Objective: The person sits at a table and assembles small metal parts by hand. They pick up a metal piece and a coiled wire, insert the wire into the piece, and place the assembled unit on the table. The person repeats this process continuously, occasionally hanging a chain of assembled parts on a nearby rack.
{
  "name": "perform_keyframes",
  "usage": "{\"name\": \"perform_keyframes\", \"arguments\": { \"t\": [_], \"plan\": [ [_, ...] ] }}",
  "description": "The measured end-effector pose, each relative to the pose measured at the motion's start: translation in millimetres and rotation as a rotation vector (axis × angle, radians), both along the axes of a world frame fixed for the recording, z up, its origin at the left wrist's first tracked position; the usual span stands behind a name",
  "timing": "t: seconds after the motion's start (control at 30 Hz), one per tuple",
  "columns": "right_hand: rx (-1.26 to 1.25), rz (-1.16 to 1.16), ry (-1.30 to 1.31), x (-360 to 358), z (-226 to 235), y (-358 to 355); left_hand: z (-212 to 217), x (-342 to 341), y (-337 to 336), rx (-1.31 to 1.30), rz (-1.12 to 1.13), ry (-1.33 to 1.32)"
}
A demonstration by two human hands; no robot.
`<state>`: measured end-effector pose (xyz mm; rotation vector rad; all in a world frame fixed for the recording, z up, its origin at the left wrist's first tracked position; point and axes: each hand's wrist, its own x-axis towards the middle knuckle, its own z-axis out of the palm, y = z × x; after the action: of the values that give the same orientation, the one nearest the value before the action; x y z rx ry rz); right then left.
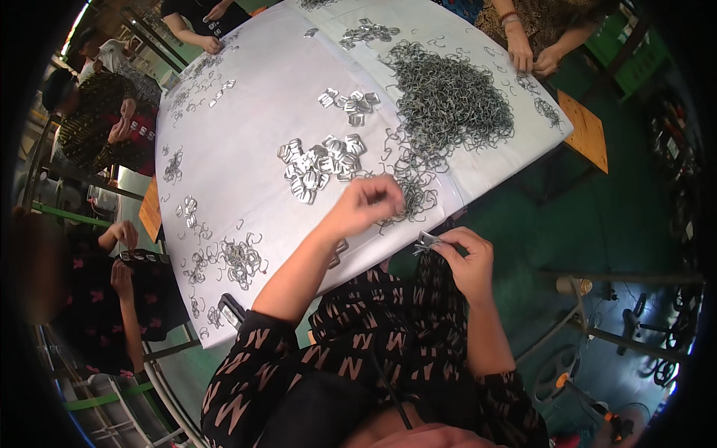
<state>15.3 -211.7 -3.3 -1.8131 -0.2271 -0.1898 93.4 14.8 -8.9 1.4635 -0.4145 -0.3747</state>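
My left hand (366, 205) is over the table's near edge, at a small heap of bent wire hooks (420, 200). Its fingers are curled and slightly blurred, their tips among the hooks, so whatever they pinch cannot be made out. Just off the edge, to the right, my right hand (464, 257) pinches a small silver metal buckle (427, 240) between thumb and fingers; thin wire ends stick out below it. Beyond my left hand lies a pile of flat silver buckle plates (317, 166). Another plate (337, 252) is partly hidden by my left forearm.
A large heap of wire hooks (452, 97) covers the table's right part. Smaller hook piles (243, 261) and plates (351, 103) are scattered over the white table (246, 142). Several people work around it. A black-handled tool (233, 306) sits at the near-left edge. A wooden stool (584, 131) stands right.
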Motion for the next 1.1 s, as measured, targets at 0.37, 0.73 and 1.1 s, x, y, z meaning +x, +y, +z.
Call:
{"name": "perform_keyframes", "arguments": {
  "t": [0.37,0.73,1.1],
  "plan": [
    [-0.03,0.066,0.006,-0.5,2.8,5.7,-9.3,-46.8,-24.0,-0.294,-0.112,0.164],
    [-0.038,0.274,0.023,8.1,-0.4,6.6,-5.7,-63.5,-12.9,-0.125,-0.076,0.027],
    [-0.576,0.186,-0.23,131.7,-54.4,95.9,-1.1,-86.9,-13.7,0.101,0.021,-0.29]
  ]
}}
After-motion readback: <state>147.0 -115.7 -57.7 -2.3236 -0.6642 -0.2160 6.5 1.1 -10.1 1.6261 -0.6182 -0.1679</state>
